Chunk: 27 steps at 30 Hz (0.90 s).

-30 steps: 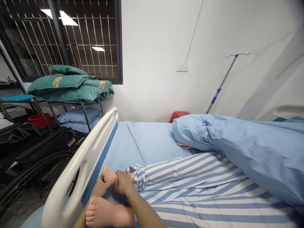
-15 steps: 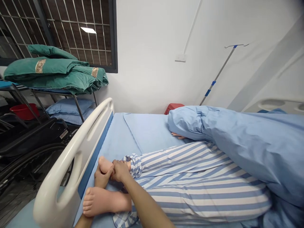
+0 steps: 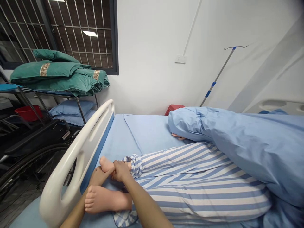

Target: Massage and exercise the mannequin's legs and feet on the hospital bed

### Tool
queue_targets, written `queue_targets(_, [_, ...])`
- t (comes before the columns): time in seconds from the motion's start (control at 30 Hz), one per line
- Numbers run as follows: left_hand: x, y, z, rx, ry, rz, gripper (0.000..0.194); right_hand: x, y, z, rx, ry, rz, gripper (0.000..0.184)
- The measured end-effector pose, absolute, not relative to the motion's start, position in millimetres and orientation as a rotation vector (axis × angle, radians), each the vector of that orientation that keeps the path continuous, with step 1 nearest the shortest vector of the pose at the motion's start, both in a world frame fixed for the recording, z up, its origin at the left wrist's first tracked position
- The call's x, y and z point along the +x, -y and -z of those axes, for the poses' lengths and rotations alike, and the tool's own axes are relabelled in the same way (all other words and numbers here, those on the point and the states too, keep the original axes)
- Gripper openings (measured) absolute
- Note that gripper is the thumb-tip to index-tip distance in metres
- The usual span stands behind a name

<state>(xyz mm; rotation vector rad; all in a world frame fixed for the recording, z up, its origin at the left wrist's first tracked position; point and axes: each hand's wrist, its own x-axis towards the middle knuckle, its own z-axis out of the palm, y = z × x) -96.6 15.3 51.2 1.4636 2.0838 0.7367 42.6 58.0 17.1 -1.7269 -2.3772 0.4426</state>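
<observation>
A nursing manikin lies on the bed in blue-and-white striped trousers (image 3: 185, 190). My right hand (image 3: 121, 170) is wrapped round the ankle of its far foot (image 3: 106, 164), just beyond the rolled trouser cuff (image 3: 135, 164). Against the sole side of that same foot is my left hand (image 3: 99, 176), its thumb pressed along the foot towards my right hand; its other fingers are mostly hidden. Nearer to me the manikin's other foot (image 3: 102, 199) rests with its toes to the left, over my left forearm. Both of my arms reach in from the bottom edge.
A white bed-end board (image 3: 78, 152) stands close left of my left hand. Light-blue quilt (image 3: 232, 136) covers the manikin's upper part. Beyond are a wheelchair (image 3: 35, 136), folded green bedding (image 3: 59, 74), a red bucket (image 3: 28, 113) and a drip pole (image 3: 218, 74).
My left hand has shifted at the foot, its wrist and forearm swinging left towards the board. My right hand stays round the ankle. The whole view has tilted slightly.
</observation>
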Motion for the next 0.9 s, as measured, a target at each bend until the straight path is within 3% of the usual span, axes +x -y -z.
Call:
queue_targets(0.2, [-77, 15, -33, 1.256, -2.186, -1.101, 0.017, 44, -55, -22, -1.714, 2.376, -0.446, 0.055])
queue_targets(0.33, [-35, 22, -34, 0.701, -2.705, -1.333, 0.03, 44, -54, -21, -1.71, 2.363, -0.415, 0.048])
queue_targets(0.43, [-20, 19, -39, 0.477, -2.811, -1.349, 0.039, 43, -55, -19, -1.707, 2.368, -0.408, 0.048])
queue_targets(0.67, [-23, 17, -37, 0.513, -2.796, -1.398, 0.022, 44, -56, -21, -1.715, 2.371, -0.434, 0.059])
queue_targets(0.9, [-24, 16, -28, 0.528, -2.824, -1.444, 0.021, 42, -57, -18, -1.726, 2.387, -0.423, 0.058])
